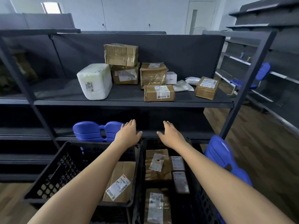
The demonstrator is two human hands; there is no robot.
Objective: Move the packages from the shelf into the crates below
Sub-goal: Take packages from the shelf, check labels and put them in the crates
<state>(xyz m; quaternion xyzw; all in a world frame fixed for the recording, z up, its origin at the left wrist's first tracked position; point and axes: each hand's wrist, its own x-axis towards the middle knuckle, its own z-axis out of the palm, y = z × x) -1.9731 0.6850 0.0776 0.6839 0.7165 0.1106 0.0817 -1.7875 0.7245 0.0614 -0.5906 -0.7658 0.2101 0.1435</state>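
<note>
Head view: I see a dark metal shelf [64, 92] in a white-walled room with a wood floor [258, 143] and a pale door [200, 16] at the back. The packages [159, 93] sit on the shelf's middle and right: brown boxes, a white parcel [94, 81], small bags. Below stand a left crate [53, 172] and a right crate [199, 201], both black, each holding labelled boxes. My left hand [127, 135] and right hand [171, 135] hover above the crates' far edge, fingers straight, holding nothing. Blue chairs [90, 130] are stacked behind the left crate.
</note>
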